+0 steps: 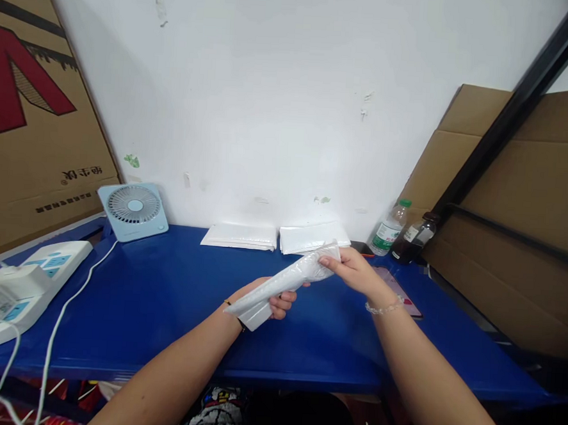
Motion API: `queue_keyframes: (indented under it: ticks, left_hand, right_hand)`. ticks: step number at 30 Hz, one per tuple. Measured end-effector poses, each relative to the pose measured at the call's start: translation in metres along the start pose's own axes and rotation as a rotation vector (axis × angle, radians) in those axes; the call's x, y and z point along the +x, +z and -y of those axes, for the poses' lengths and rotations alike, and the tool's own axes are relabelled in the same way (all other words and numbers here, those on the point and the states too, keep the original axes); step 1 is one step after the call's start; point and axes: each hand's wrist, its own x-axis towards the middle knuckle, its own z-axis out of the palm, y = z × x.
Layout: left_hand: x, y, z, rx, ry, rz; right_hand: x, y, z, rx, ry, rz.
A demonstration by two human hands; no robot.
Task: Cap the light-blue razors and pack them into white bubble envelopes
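Note:
A long white packet in shiny clear plastic (279, 286) is held tilted above the blue table, its right end higher than its left. My left hand (281, 302) is closed around its lower middle from beneath, fingers curled over the near edge. At the upper right end, my right hand (350, 268) pinches the plastic between thumb and fingers. What lies inside the wrapping I cannot make out. Behind, against the wall, lie a left stack of flat white packets (239, 236) and a right stack of similar packets (311, 236), the latter partly covered by the held one.
On the blue table (163, 295) stand a light blue fan (134, 211) and a white power strip (64, 260) with cables at left. A green-capped bottle (388, 232), a dark bottle (413, 239) and a pink flat item (406, 297) are at right. Cardboard (519, 220) flanks the table.

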Motion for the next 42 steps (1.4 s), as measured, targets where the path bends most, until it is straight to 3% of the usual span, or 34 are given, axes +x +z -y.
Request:
queue_keyframes:
  ticks: [5, 7, 10, 14, 16, 18, 20, 23, 27, 30, 34, 38, 40, 42]
  left_hand:
    - [0.002, -0.011, -0.011, -0.186, 0.278, -0.236]
    - [0.005, -0.02, -0.015, -0.295, 0.373, -0.342]
    - [0.009, -0.032, -0.017, -0.422, 0.434, -0.499]
    - [0.013, -0.039, -0.017, -0.484, 0.46, -0.576]
    - [0.015, -0.039, -0.016, -0.498, 0.478, -0.584]
    - [0.017, -0.039, -0.015, -0.509, 0.497, -0.613]
    - [0.02, -0.041, -0.014, -0.513, 0.51, -0.671]
    - [0.021, -0.044, -0.014, -0.497, 0.537, -0.75]
    - [0.015, -0.048, -0.019, -0.498, 0.624, -0.829]
    - [0.009, -0.05, -0.025, -0.503, 0.7, -0.879]
    - [0.008, -0.049, -0.03, -0.433, 0.785, -0.964]
    - [0.004, -0.045, -0.035, -0.365, 0.944, -1.144]
    - [0.001, -0.045, -0.039, -0.385, 1.076, -1.139]
    - [0.0, -0.046, -0.04, -0.437, 1.134, -1.054]
  right_hand:
    - [0.04, -0.026, -0.045, 0.199, 0.169, -0.307]
    - [0.063, -0.044, -0.067, 0.224, 0.262, -0.322]
    - [0.091, -0.066, -0.095, -0.213, 0.455, -0.33]
    - [0.104, -0.07, -0.112, -0.493, 0.516, -0.432]
    - [0.103, -0.061, -0.112, -0.661, 0.44, -0.525]
    - [0.103, -0.046, -0.107, -0.854, 0.27, -0.552]
    - [0.109, -0.023, -0.099, -0.939, 0.07, -0.419]
    - [0.125, 0.024, -0.087, -0.916, -0.155, -0.079]
    - [0.146, 0.087, -0.081, -1.036, -0.216, 0.138]
    - [0.155, 0.113, -0.08, -1.146, -0.226, 0.189]
    - [0.151, 0.121, -0.067, -1.163, -0.221, 0.145]
    - [0.114, 0.113, -0.049, -1.1, -0.287, 0.036]
    - [0.085, 0.103, -0.046, -1.042, -0.381, 0.016]
    - [0.055, 0.09, -0.048, -0.961, -0.49, 0.044]
